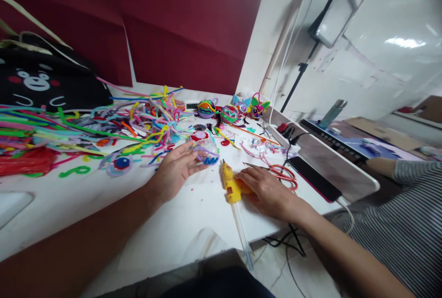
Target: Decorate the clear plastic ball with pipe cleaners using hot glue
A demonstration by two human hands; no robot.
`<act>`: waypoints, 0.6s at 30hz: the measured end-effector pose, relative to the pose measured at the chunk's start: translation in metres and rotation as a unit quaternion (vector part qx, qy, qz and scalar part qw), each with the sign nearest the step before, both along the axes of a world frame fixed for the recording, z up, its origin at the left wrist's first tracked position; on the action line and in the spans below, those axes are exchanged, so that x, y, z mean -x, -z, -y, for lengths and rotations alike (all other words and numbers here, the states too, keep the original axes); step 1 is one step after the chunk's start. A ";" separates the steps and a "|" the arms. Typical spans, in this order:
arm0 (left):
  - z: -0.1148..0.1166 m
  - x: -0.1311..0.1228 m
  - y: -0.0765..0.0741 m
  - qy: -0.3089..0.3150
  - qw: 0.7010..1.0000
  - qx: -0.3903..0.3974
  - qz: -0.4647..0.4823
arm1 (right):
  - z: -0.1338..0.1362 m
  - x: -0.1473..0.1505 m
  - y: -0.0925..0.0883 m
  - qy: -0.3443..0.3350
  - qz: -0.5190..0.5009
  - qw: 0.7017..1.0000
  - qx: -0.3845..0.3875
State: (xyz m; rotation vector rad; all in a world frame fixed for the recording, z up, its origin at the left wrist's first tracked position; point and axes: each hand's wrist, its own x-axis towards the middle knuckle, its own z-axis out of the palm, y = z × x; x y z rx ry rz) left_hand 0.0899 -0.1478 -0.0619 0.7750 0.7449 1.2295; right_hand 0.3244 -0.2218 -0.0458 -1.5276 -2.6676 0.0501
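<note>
My left hand (176, 171) lies on the white table (86, 201) with fingers stretched out, its fingertips touching a clear plastic ball (204, 147) decorated with pipe cleaners. My right hand (264, 189) rests flat on the handle of a yellow glue gun (230, 183) lying on the table, fingers extended over it. A clear glue stick (241, 233) juts out of the gun's back toward the table edge. Red-handled scissors (283, 174) lie just beyond my right hand.
A heap of coloured pipe cleaners (103, 125) covers the left and middle of the table. Decorated balls (229, 113) stand at the back. A black phone (314, 178) lies at the right edge. Another person's striped sleeve (404, 224) is at the right. A black bag (37, 81) sits far left.
</note>
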 end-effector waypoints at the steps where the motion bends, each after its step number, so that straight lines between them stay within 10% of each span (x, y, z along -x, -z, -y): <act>1: 0.000 0.000 0.001 0.000 1.000 -0.004 -0.001 | 0.000 0.003 -0.001 0.005 0.005 1.000 0.005; 18: 0.004 0.001 -0.005 -0.007 1.000 0.003 0.002 | 0.003 -0.004 0.010 0.021 -0.161 0.985 -0.052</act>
